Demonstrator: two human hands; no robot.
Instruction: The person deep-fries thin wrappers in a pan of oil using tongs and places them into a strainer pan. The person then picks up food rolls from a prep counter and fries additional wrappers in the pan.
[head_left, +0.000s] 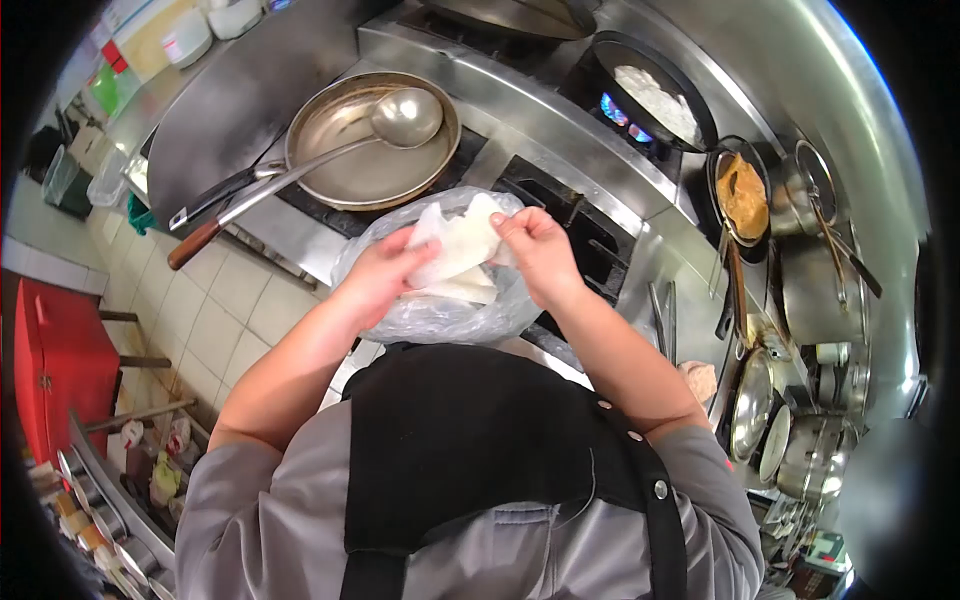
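Between my two hands is a thin white sheet [455,243], held above a clear plastic bag [400,322]. My left hand [385,272] pinches the sheet's left side between thumb and fingers. On the right edge, my right hand [538,250] grips it with thumb and fingertips. More pale pieces [465,287] lie in the bag beneath the sheet. Just beyond the bag, a wide steel pan [340,180] sits on the stove with a ladle [406,118] resting across it.
A black pan [612,60] with white food sits over a blue flame at the back right. Farther right are a pan with brown food [743,197], pots [815,290] and lids [751,405]. A red box [65,360] stands at the left.
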